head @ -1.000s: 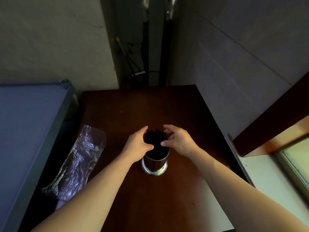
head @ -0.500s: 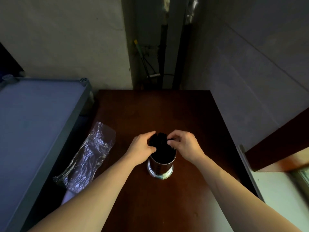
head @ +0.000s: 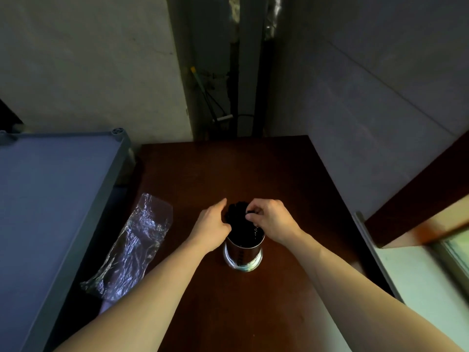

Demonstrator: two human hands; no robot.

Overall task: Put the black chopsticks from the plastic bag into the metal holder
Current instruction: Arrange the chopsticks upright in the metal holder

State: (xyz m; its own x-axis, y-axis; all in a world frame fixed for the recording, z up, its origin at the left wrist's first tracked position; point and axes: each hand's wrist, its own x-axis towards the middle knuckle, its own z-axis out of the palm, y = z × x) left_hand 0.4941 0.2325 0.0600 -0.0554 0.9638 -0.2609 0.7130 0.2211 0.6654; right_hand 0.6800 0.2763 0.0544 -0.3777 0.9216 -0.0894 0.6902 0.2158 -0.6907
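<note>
**Both hands on the chopsticks in the holder**

The bundle of black chopsticks stands upright in the shiny cylindrical metal holder, which sits near the middle of the dark brown wooden table. The left hand grips the bundle from its left side; the right hand pinches the chopstick tops with curled fingers. The crumpled clear plastic bag lies along the table's left edge, beside a grey-blue shelf.

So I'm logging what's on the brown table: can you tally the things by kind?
Metal holder: 1
Bundle of black chopsticks in it (single sticks too dark to count): 1
Plastic bag: 1
Total: 3
</note>
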